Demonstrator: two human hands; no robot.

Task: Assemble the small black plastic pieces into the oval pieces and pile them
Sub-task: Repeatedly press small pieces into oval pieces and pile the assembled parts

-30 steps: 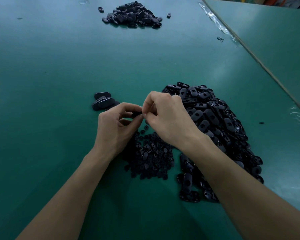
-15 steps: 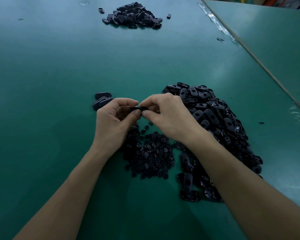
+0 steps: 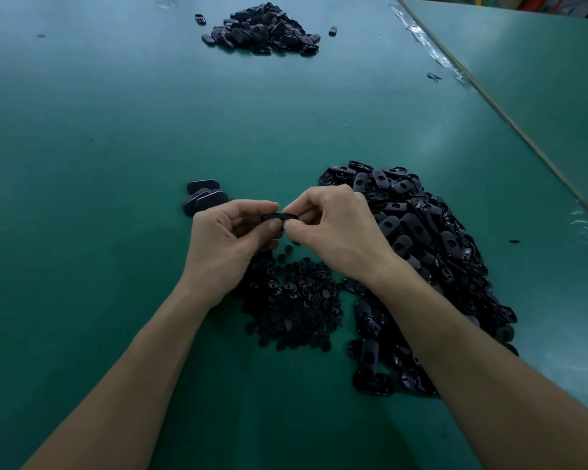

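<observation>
Both hands are up over the middle of the green counter point(image 3: 116, 130). One oval piece point(image 3: 279, 217) sits edge-on between them, the left hand point(image 3: 228, 239) pinching its left end and the right hand point(image 3: 336, 232) pinching its right end, thumbs nearly touching. Directly below lies one heap of small black pieces point(image 3: 296, 300), too many to count. Toward the right edge is one big heap of oval pieces point(image 3: 431, 252), uncountable too. Just beyond the left hand is a small pile point(image 3: 202, 196) of about three. Near the far edge is one more pile point(image 3: 262, 30).
</observation>
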